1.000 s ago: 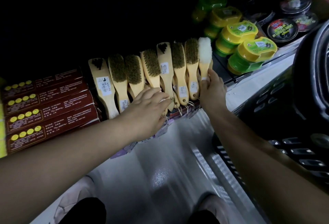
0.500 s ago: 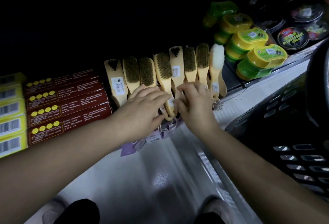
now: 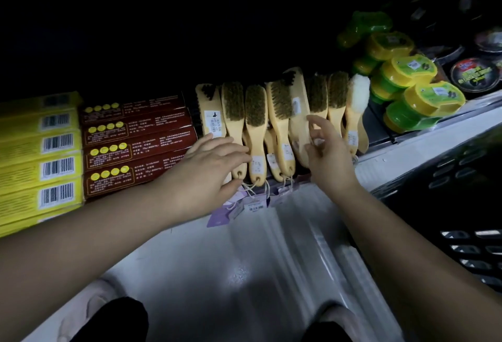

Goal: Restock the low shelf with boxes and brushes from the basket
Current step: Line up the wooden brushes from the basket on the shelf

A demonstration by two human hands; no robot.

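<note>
Nearest, our forearms reach over the floor [image 3: 244, 273], with the basket [image 3: 448, 192] dark at our right. The left hand [image 3: 214, 167] lies flat, fingers straight across the handle ends of the leftmost brushes [image 3: 255, 124], clasping nothing. The right hand [image 3: 326, 151] hangs loose, fingers spread and lightly curled, holding nothing we can make out. The tilted brush [image 3: 297, 107] lies just left of and beyond its fingertips, its long axis running away from us and its head riding higher than the row, so we judge the right hand nearer for squaring it. Further along the shelf [image 3: 394, 156], boxes [image 3: 135, 137] pack against the brushes' left and tins [image 3: 421, 91] stack to the right.
</note>
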